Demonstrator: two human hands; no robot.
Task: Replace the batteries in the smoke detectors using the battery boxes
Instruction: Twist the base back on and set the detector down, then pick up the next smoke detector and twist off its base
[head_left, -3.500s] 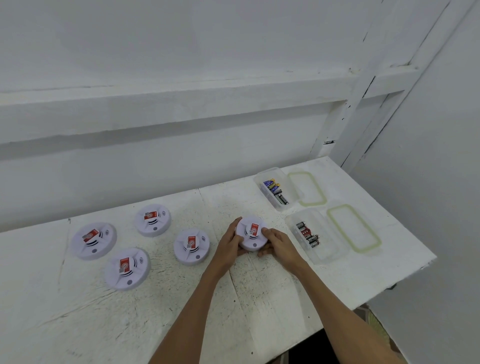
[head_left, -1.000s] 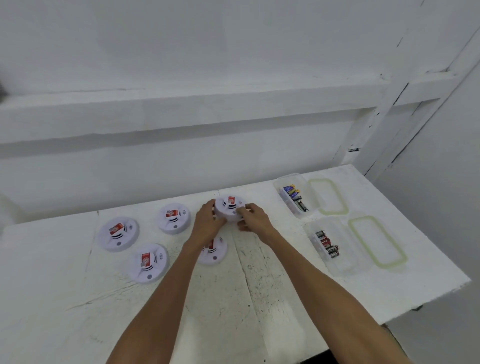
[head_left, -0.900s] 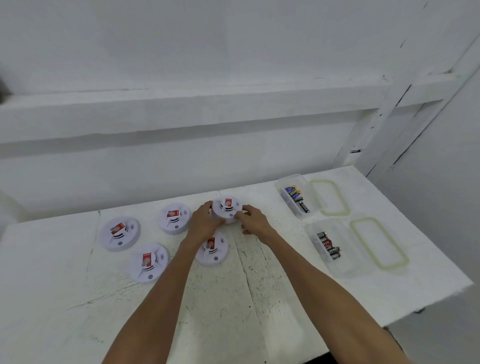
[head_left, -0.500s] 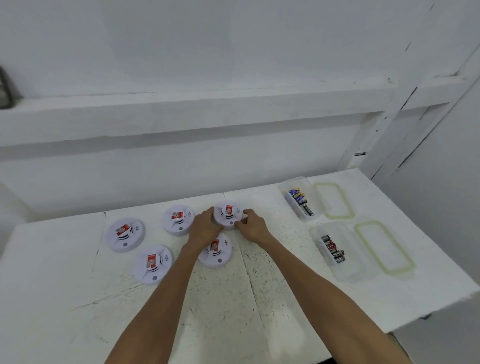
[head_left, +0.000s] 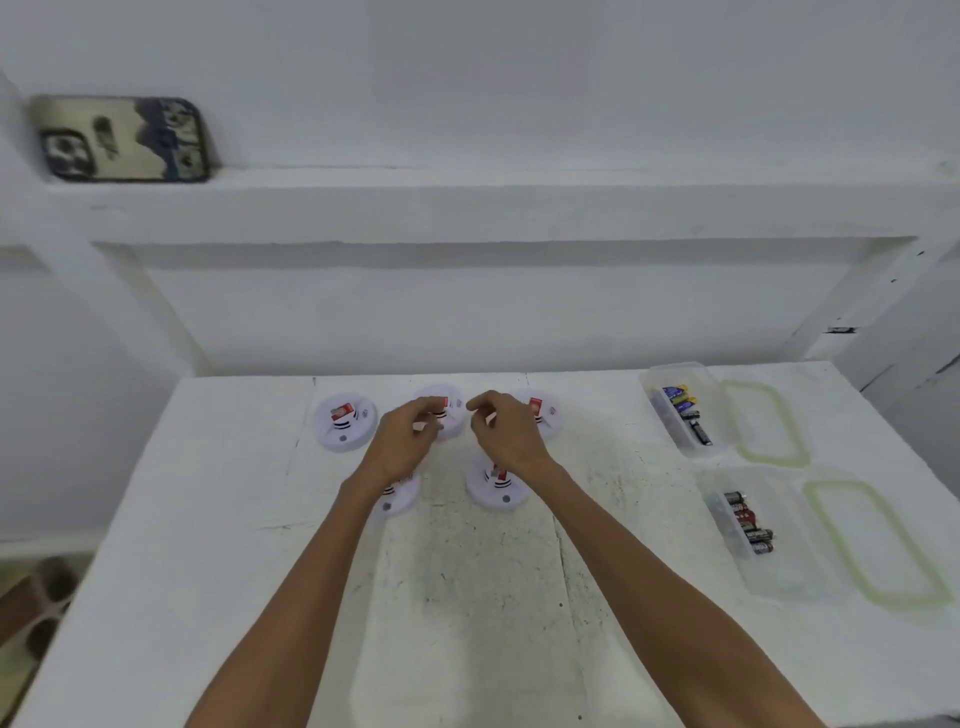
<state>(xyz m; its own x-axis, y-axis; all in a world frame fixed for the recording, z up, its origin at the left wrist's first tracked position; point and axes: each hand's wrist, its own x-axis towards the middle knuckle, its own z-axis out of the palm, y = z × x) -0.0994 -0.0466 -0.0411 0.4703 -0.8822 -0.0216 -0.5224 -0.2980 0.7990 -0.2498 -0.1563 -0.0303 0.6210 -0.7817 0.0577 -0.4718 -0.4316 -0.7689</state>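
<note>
Inspector: Step in hand?

Assessor: Reaching for a unit, I am judging. Left hand (head_left: 409, 441) and right hand (head_left: 506, 434) are hovering with fingers loosely curling and gripping nothing. They are flanking the middle rear smoke detector (head_left: 454, 415) at twelve o'clock on the table (head_left: 467, 597). Opening it is calling for a two-handed hold.

Inspector: Obstructions?

Assessor: Neighbouring units are crowding it. The rear-right detector (head_left: 546, 415) is sitting behind the right hand, and the front-left detector (head_left: 399, 501) is lying under the left wrist. The far battery box (head_left: 683, 410) and near battery box (head_left: 748, 530) are standing open at three o'clock, well apart.
</note>
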